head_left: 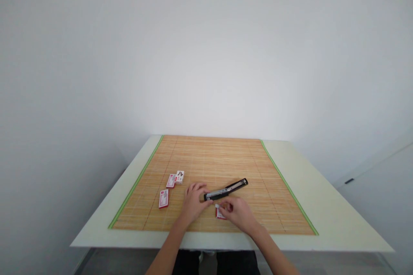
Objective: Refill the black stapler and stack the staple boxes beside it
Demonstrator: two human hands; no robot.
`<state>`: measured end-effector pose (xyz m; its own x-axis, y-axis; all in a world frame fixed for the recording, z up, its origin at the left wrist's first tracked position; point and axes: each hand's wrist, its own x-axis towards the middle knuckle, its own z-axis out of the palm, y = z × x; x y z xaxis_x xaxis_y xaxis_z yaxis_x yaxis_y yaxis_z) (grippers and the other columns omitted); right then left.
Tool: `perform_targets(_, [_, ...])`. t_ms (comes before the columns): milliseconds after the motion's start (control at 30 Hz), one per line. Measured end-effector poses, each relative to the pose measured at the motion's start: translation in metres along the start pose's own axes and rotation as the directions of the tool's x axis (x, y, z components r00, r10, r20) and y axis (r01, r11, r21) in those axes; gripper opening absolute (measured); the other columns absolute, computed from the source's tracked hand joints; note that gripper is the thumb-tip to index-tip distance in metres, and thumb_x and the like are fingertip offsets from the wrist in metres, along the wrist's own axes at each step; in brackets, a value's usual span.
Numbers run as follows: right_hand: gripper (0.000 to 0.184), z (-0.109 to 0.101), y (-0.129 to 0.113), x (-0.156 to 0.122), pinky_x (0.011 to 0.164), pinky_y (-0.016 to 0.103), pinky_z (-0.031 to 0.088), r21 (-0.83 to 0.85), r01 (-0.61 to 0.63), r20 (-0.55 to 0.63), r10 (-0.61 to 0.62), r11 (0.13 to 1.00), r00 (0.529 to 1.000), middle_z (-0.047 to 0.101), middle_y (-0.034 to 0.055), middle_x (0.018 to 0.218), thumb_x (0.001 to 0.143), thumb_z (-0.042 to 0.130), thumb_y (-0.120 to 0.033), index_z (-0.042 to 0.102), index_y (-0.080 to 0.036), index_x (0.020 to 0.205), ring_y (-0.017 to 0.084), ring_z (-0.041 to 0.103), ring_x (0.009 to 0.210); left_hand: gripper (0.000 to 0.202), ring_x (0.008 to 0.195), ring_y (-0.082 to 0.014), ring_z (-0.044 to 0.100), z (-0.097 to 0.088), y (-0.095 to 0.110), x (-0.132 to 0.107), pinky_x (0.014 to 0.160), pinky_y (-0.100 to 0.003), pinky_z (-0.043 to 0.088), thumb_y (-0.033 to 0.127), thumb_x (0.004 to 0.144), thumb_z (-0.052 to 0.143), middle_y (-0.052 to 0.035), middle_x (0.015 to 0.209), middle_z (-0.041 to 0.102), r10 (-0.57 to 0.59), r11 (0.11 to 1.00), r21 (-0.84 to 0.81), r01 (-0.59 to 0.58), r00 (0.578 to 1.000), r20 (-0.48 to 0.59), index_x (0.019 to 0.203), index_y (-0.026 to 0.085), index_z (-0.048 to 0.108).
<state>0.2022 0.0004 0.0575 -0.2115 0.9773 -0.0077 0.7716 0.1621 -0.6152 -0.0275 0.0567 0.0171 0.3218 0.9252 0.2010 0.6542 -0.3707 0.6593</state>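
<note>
Hiding red box [220, 213]: right hand [237, 211]

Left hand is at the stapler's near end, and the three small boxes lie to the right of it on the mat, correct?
Not quite. In the head view the three boxes lie to the left of the stapler, not the right. The left hand is at its near end, on the mat.
</note>
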Motion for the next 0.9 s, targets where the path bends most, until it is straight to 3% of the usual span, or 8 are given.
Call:
perform_targets(133, [0.026, -0.004, 0.002, 0.016, 0.06, 0.024, 0.032, -0.005, 0.006, -0.064, -0.006, 1.0, 0.998, 0.064, -0.0014, 0.064, 0.091, 0.063, -0.042, 0.079, -0.024, 0.101, 0.014, 0.054, 0.059, 0.029, 0.129, -0.0303, 0.046, 0.005, 0.009, -0.014, 0.11, -0.05, 0.031, 0.044, 0.08, 0.081, -0.002, 0.136, 0.063, 0.04, 0.999, -0.017, -0.04, 0.999, 0.015, 0.107, 0.035, 0.075])
perform_targets(367, [0.018, -0.009, 0.004, 0.036, 0.061, 0.023, 0.032, -0.091, 0.111, 0.062, -0.106, 0.99, 0.992, 0.066, -0.0021, 0.067, 0.088, 0.067, -0.033, 0.079, -0.026, 0.1, 0.013, 0.056, 0.061, 0.029, 0.132, -0.0288, 0.045, 0.004, 0.015, -0.017, 0.113, -0.048, 0.031, 0.038, 0.079, 0.082, 0.0021, 0.142, 0.059, 0.054, 0.998, -0.024, -0.054, 0.999, 0.004, 0.108, 0.037, 0.075])
perform_targets(667, [0.019, -0.008, 0.009, 0.037, 0.063, 0.024, 0.033, -0.108, 0.208, 0.064, -0.202, 0.972, 0.977, 0.063, -0.0034, 0.065, 0.088, 0.066, -0.031, 0.077, -0.027, 0.104, 0.013, 0.055, 0.062, 0.028, 0.131, -0.0296, 0.047, 0.003, 0.016, -0.017, 0.112, -0.049, 0.033, 0.04, 0.08, 0.082, 0.0013, 0.14, 0.061, 0.046, 0.999, -0.028, -0.046, 0.999, 0.002, 0.107, 0.037, 0.076])
perform_targets(900, [0.018, -0.007, 0.006, 0.034, 0.062, 0.024, 0.032, -0.118, 0.185, 0.064, -0.179, 0.976, 0.982, 0.063, -0.0027, 0.066, 0.09, 0.065, -0.033, 0.077, -0.026, 0.102, 0.014, 0.056, 0.063, 0.031, 0.131, -0.0286, 0.046, 0.002, 0.017, -0.018, 0.112, -0.047, 0.032, 0.036, 0.078, 0.083, 0.0025, 0.139, 0.061, 0.051, 0.998, -0.025, -0.051, 0.999, 0.003, 0.108, 0.039, 0.076])
